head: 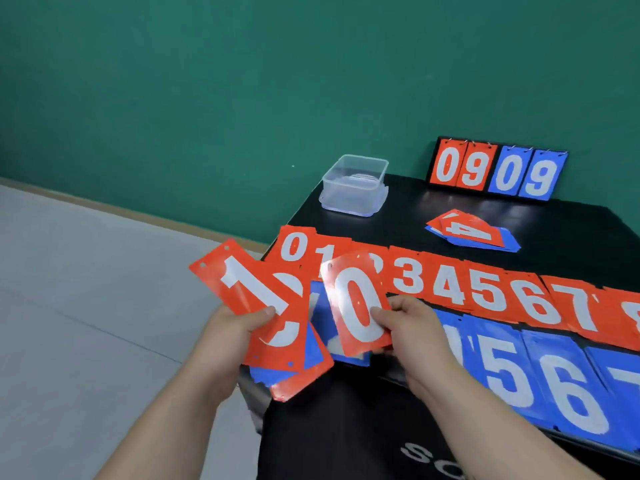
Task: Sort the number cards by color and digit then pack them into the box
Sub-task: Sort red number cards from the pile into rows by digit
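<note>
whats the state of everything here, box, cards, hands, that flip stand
clear box: upright, lid off, no cards seen inside
flip stand: upright, showing 0909
mixed pile: loose on the table, red 4 on top
red row: face up, in digit order
blue row: face up, nearer than the red row
left hand: holds a fanned stack, red 1 on top
right hand: pinches a red 0 card

Rt edge cuts red 8 card (629,317), blue 7 card (614,363).
</note>
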